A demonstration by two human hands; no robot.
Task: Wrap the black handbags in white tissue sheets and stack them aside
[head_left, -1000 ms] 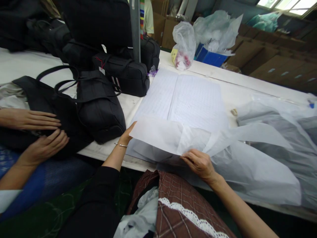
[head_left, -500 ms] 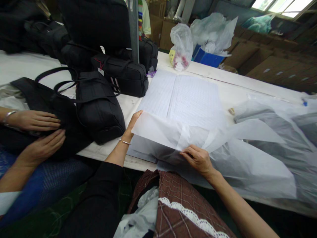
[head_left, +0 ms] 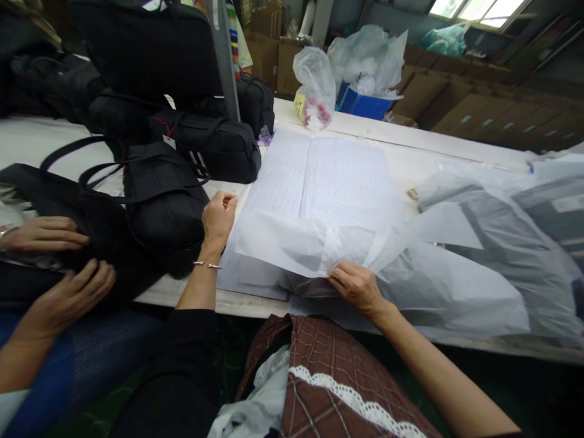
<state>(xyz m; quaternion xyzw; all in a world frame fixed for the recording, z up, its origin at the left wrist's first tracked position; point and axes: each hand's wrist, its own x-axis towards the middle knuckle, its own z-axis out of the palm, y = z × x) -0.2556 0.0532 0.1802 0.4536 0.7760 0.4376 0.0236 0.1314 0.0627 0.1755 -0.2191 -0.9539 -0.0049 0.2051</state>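
A sheet of thin white tissue paper (head_left: 292, 243) lies partly lifted over a stack of white sheets (head_left: 328, 182) on the white table (head_left: 438, 155). My left hand (head_left: 219, 216), with a bangle at the wrist, is curled closed at the sheet's left edge, close to a black bag (head_left: 168, 207). Whether it grips the paper I cannot tell. My right hand (head_left: 358, 286) pinches the tissue paper at its near edge, fingers closed on it. More loose tissue (head_left: 456, 292) spreads to the right.
Several black bags (head_left: 210, 143) stand at the left and back of the table. A co-worker's two hands (head_left: 59, 261) rest on a flat black bag at the far left. A clear plastic bag (head_left: 314, 85), a blue box (head_left: 362, 103) and cardboard cartons (head_left: 483, 115) sit behind.
My left hand has moved up and left along the sheet's edge and curled from open to closed. The tissue sheet has sunk lower. The co-worker's hands have shifted left.
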